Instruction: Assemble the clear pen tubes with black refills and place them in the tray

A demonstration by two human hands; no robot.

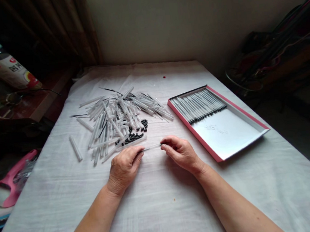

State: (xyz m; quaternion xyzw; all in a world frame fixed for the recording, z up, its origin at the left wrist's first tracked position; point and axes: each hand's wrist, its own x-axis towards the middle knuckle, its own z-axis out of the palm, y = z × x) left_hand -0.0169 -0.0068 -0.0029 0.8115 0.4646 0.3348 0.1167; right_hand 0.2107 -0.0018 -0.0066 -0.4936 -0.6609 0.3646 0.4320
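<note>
Both my hands rest on the white cloth and pinch one clear plastic tube (152,147) between them. My left hand (124,166) grips its left end with closed fingers. My right hand (180,152) pinches the right end. Just beyond my hands lies a heap of clear tubes (116,119) with thin black refills among them. Small black caps (134,133) are scattered at the heap's near edge. To the right a pink-rimmed tray (239,139) holds a row of finished tubes with black tips (200,104) at its far end.
The table (160,205) is covered by a white cloth and stands against a wall. A stray tube (75,148) lies left of the heap. A pink object (9,182) and a labelled jar (4,66) sit off the left edge. Dark clutter fills the right side.
</note>
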